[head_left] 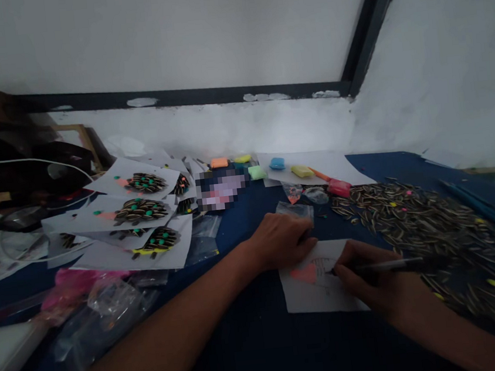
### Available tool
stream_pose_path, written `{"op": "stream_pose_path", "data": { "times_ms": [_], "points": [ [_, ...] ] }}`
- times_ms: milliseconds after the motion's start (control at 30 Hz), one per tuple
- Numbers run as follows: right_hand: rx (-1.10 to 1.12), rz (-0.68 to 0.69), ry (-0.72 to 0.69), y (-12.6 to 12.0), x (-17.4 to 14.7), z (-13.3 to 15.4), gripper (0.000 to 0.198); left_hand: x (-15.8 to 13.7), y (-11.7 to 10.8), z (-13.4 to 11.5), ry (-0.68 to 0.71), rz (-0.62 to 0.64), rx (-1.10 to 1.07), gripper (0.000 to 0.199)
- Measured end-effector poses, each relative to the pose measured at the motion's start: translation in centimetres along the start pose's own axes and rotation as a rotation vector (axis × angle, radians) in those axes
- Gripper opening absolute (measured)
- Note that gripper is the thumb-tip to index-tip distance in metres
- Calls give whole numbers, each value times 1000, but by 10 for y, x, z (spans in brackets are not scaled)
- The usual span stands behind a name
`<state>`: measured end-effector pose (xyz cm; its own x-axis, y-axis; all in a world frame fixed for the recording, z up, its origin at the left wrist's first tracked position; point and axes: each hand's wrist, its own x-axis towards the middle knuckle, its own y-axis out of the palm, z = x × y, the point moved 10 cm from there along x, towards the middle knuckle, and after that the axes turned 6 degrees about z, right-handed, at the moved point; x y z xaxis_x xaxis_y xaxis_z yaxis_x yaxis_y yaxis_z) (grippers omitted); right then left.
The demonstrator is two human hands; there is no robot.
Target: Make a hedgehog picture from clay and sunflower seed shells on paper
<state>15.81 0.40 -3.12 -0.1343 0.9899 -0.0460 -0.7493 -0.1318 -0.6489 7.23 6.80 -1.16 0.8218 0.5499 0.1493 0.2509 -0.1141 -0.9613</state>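
Note:
A small white sheet of paper (302,304) lies on the blue table in front of me, with a coral-coloured triangular patch (306,274) and dark pen lines drawn beside it. My left hand (282,238) rests with curled fingers on the sheet's upper left edge, holding it down. In my right hand (372,278) is a pen (388,265), pinched between thumb and fingers, its tip at the drawing. The palm side of my left hand is hidden.
Striped sunflower seeds (437,218) are heaped at the right. Seed-covered paper sheets (100,211) are stacked at the left, above crumpled clear bags (105,306). Coloured clay packets, including a blue one (277,163) and a red one (338,187), lie toward the wall.

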Motion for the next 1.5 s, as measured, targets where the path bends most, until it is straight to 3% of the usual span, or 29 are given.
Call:
{"op": "stream_pose_path", "data": {
  "times_ms": [900,1100,1500],
  "points": [
    [30,39,-14,3,0,2,23,0,0,0,-4,2,4,20],
    [24,-47,-14,-3,-2,3,22,1,2,1,-8,12,18,20],
    [-21,-38,-59,4,-3,11,22,0,1,1,-11,11,13,20]
  ]
}}
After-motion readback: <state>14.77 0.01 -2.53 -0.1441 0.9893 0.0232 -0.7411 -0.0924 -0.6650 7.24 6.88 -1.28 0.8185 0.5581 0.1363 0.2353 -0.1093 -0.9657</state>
